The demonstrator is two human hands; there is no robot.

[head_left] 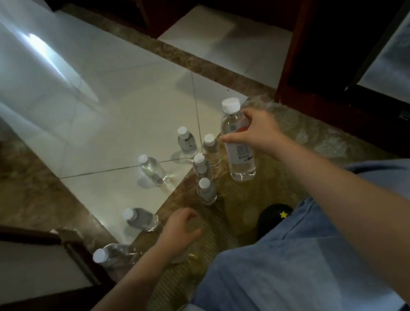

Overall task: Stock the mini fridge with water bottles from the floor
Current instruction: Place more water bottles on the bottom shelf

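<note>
The clear plastic water bottle with white cap (237, 147) is upright over the floor's brown border (258, 200), right hand (258, 128) curled round its middle from the right side. Left hand (180, 228) hangs lower, fingers bent; whether it holds anything, can't tell.

Clear, white-capped water bottles (186, 142) stand clustered on the floor (125, 108); one bottle (242, 165) held upright.

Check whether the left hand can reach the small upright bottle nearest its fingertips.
Probably yes: the left hand lies close to that bottle with nothing between; the right hand grips the big bottle.
</note>
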